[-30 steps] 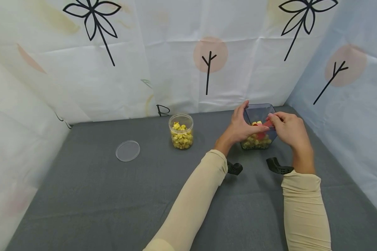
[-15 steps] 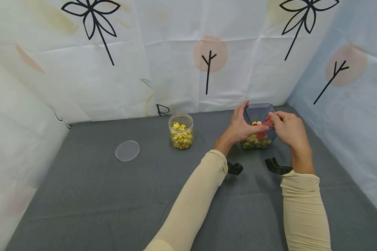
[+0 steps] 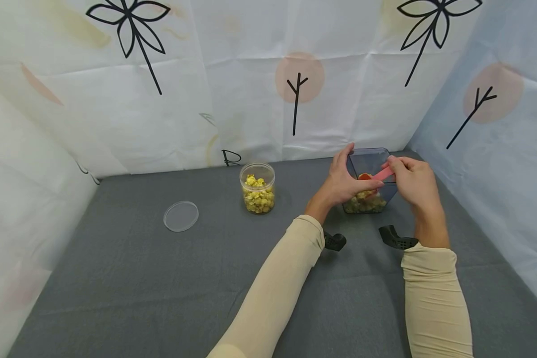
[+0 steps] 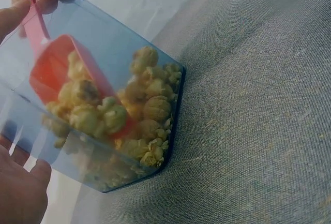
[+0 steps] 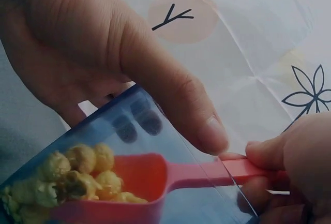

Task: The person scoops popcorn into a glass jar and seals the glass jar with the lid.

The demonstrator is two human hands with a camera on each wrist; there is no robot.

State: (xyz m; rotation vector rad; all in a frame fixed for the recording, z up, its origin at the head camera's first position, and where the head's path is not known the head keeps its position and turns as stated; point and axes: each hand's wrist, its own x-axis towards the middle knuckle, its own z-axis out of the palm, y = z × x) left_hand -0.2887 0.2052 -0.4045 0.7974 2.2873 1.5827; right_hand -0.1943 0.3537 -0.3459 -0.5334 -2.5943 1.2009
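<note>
A clear bluish square container (image 3: pixel 369 157) with popcorn (image 4: pixel 157 108) in its lower part stands at the back right. My left hand (image 3: pixel 341 183) holds it from the left, thumb along the near rim and fingertips against the wall. In the right wrist view those fingertips show through the plastic. My right hand (image 3: pixel 414 183) pinches the handle of a pink scoop (image 3: pixel 383 173) above the container's right rim. The scoop's bowl (image 4: pixel 49 74) is inside, tilted down, with several popcorn pieces in it. In the head view my left thumb partly hides the bowl.
An open clear round jar (image 3: pixel 258 191) of yellow popcorn stands left of the container. Farther left, a clear round lid (image 3: pixel 181 216) lies flat on the grey cloth (image 3: pixel 161 283). A printed white curtain (image 3: pixel 250 89) hangs close behind the container.
My right hand has shifted slightly right and up, and the scoop has risen and turned inside the container. More of its handle shows. My left hand stays on the container.
</note>
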